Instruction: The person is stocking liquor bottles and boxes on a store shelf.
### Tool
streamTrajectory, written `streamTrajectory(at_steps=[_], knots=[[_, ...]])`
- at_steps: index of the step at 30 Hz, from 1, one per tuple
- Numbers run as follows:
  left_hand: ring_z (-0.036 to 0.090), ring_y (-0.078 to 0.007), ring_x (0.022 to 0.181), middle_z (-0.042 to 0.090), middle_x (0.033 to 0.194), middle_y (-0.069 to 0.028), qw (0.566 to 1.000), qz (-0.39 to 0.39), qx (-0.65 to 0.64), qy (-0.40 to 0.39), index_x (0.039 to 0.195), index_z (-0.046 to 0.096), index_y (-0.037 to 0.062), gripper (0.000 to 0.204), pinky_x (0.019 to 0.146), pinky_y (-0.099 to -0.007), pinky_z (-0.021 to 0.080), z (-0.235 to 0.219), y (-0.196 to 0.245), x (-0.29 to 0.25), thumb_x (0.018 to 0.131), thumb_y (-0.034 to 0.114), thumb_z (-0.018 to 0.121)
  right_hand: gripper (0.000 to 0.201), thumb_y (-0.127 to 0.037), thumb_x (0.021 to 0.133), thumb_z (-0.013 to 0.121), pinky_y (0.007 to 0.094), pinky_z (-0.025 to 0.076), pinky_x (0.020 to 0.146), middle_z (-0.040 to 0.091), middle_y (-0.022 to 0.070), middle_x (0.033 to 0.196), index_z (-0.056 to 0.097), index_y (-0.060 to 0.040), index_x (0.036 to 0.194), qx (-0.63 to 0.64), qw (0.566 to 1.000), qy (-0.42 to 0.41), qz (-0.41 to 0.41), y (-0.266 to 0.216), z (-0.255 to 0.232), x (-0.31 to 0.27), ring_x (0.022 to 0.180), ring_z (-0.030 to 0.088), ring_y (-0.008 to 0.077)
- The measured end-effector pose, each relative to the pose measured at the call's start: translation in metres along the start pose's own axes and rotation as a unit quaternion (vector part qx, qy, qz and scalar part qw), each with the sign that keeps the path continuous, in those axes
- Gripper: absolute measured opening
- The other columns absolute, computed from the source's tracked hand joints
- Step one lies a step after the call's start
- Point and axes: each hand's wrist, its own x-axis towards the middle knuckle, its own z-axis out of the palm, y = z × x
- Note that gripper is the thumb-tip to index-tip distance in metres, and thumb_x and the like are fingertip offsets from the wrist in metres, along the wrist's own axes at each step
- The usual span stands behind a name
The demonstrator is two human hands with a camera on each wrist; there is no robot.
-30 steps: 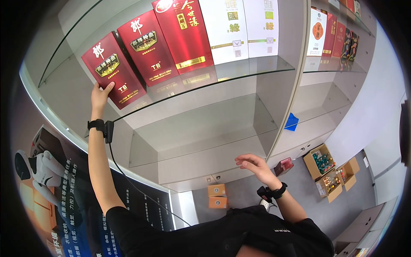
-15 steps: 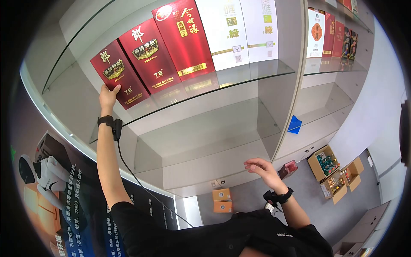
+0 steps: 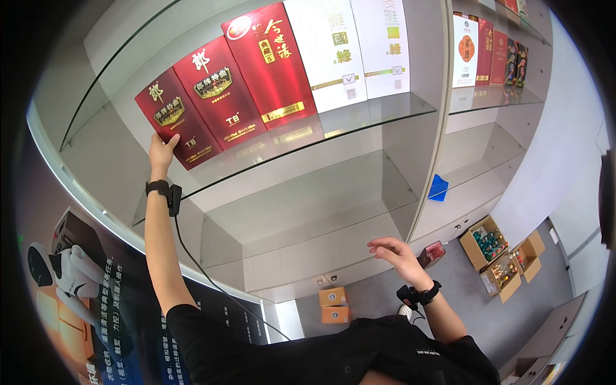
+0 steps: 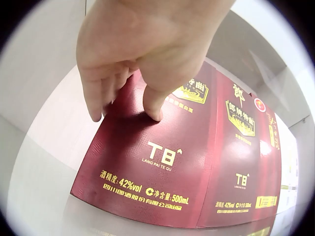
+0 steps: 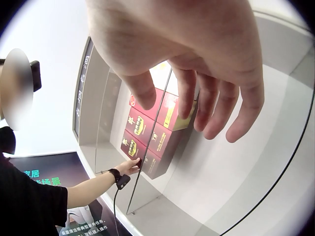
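Observation:
At the left end of the upper glass shelf stands a dark red liquor box [image 3: 173, 115] with gold lettering. My left hand [image 3: 163, 154] grips its lower left edge, the thumb on the front face and the fingers along the left side. In the left wrist view, my thumb [image 4: 153, 105] presses just above the "T8" print. A matching dark red box [image 3: 218, 93] stands right beside it, the two fronts nearly in line. My right hand [image 3: 399, 260] hangs below the shelf with relaxed fingers and holds nothing.
A taller red box [image 3: 273, 64] and two white boxes [image 3: 330, 58] continue the row rightward. The shelf's glass front edge [image 3: 308, 139] runs beneath them. An upright cabinet divider [image 3: 436, 147] stands right. Open cartons [image 3: 491, 244] and orange boxes [image 3: 333, 305] sit on the floor.
The leftmost dark red box has shifted right with my left hand, closing the gap to its neighbour. The right hand stays lowered and empty. The head view has shifted slightly.

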Motion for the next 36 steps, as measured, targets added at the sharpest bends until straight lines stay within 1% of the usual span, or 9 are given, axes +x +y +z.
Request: streamTrajectory(at_steps=[10,13,17,20,24,29,31,35,36], knots=[[0.061,-0.0221,0.106,0.064,0.115,-0.016,1.0,-0.01,-0.005,-0.027,0.121,0.052,-0.0057,0.056,0.093,-0.0322,0.045,0.001,0.001,0.003,0.083,0.028,0.075,0.027,-0.014,0.094,0.06,0.0303,0.045,0.095,0.063,0.0083,0.117,0.06,0.0005,0.117,0.036,0.999,0.007,0.011,-0.005,0.003,-0.006,0.108,0.06,0.0171],[0.06,-0.025,0.109,0.062,0.119,-0.0183,0.995,0.013,-0.081,-0.059,0.126,0.051,-0.0055,0.06,0.095,-0.0342,0.044,0.001,-0.003,0.003,0.084,0.031,0.072,0.027,-0.014,0.094,0.06,0.0303,0.045,0.095,0.063,0.008,0.117,0.06,0.0006,0.117,0.033,0.999,0.01,0.013,-0.003,0.0,-0.009,0.108,0.059,0.0167],[0.056,-0.0307,0.119,0.057,0.128,-0.0227,0.993,-0.026,0.114,0.03,0.133,0.049,-0.0043,0.065,0.101,-0.039,0.042,-0.01,0.02,-0.015,0.085,0.036,0.068,0.028,-0.015,0.094,0.06,0.0301,0.045,0.094,0.063,0.0074,0.117,0.059,0.0005,0.118,0.023,0.999,0.016,0.028,-0.004,-0.002,-0.015,0.108,0.059,0.0158],[0.059,-0.0286,0.112,0.061,0.122,-0.0177,0.994,0.028,0.041,0.095,0.128,0.053,-0.0011,0.055,0.097,-0.0376,0.044,-0.011,0.052,-0.045,0.085,0.029,0.068,0.028,-0.015,0.096,0.057,0.0313,0.047,0.093,0.062,0.0084,0.119,0.058,0.0007,0.119,0.004,0.999,0.005,0.032,-0.002,-0.001,-0.015,0.108,0.059,0.0168],[0.058,-0.0179,0.107,0.062,0.117,-0.0096,0.981,0.04,-0.192,-0.013,0.121,0.059,0.0016,0.036,0.093,-0.0304,0.045,-0.007,0.124,-0.131,0.09,0.019,0.065,0.029,-0.015,0.097,0.055,0.0318,0.047,0.093,0.062,0.0088,0.12,0.057,0.0007,0.121,-0.01,0.999,-0.016,0.037,0.006,0.001,-0.012,0.109,0.059,0.0173],[0.061,-0.0221,0.105,0.065,0.11,-0.0107,0.971,0.106,-0.182,-0.116,0.106,0.062,0.0023,0.022,0.088,-0.0319,0.046,0.003,0.187,-0.268,0.084,0.004,0.065,0.031,-0.017,0.096,0.056,0.0317,0.047,0.093,0.062,0.0086,0.12,0.057,0.0004,0.122,-0.015,0.999,-0.02,0.044,0.004,0.006,-0.015,0.11,0.058,0.0173],[0.062,-0.024,0.098,0.065,0.106,-0.0117,0.961,0.12,-0.188,-0.161,0.101,0.062,0.0014,0.018,0.084,-0.0321,0.048,0.018,0.185,-0.317,0.083,0.001,0.065,0.031,-0.018,0.096,0.057,0.0314,0.047,0.093,0.062,0.0085,0.12,0.058,0.0007,0.121,0.0,0.999,-0.006,0.052,0.008,0.005,-0.019,0.11,0.058,0.0173],[0.064,-0.0238,0.095,0.066,0.102,-0.012,0.904,-0.037,-0.265,-0.333,0.095,0.064,0.0008,0.012,0.083,-0.0313,0.05,0.077,0.144,-0.412,0.086,0.008,0.065,0.033,-0.019,0.096,0.058,0.0314,0.047,0.093,0.062,0.0094,0.121,0.057,0.0014,0.122,0.016,0.997,0.01,0.079,0.02,-0.005,-0.031,0.11,0.058,0.0178],[0.064,-0.0238,0.095,0.066,0.102,-0.012,0.898,-0.035,-0.265,-0.35,0.095,0.064,0.0008,0.012,0.083,-0.0313,0.05,0.078,0.144,-0.416,0.086,0.008,0.065,0.036,-0.021,0.095,0.06,0.0305,0.045,0.093,0.062,0.0086,0.12,0.057,0.0002,0.123,0.025,0.995,0.017,0.092,0.023,-0.009,-0.035,0.109,0.058,0.0168]])
